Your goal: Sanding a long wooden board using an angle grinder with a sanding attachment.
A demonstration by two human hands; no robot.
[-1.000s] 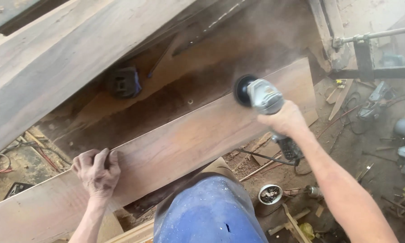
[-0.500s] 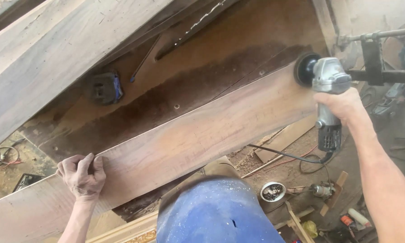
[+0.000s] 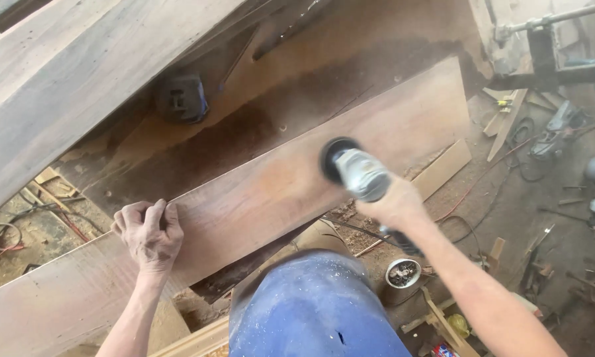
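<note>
Angle grinder point(image 3: 360, 173): silver-bodied, black disc flat against the broad face of the wooden plank point(image 3: 257, 198), about midway along it, nearer the near edge.
Right hand point(image 3: 396, 201): closed around the grinder's body from behind, seemingly to press the disc onto the wood.
Left hand point(image 3: 148, 231): fingers curled over the plank's far edge towards its left end, gripping it, likely to steady the board.
Plank: long, reddish-brown, running from lower left to upper right; paler at the right end.
Sawdust: fine reddish layer on the darker board point(image 3: 244, 132) behind the plank's far edge.
Second power tool point(image 3: 180, 98): dark, dust-coated, resting on that board, well apart from both hands.
Cable point(image 3: 357, 231): trails from the grinder to the littered floor point(image 3: 549, 218).
</note>
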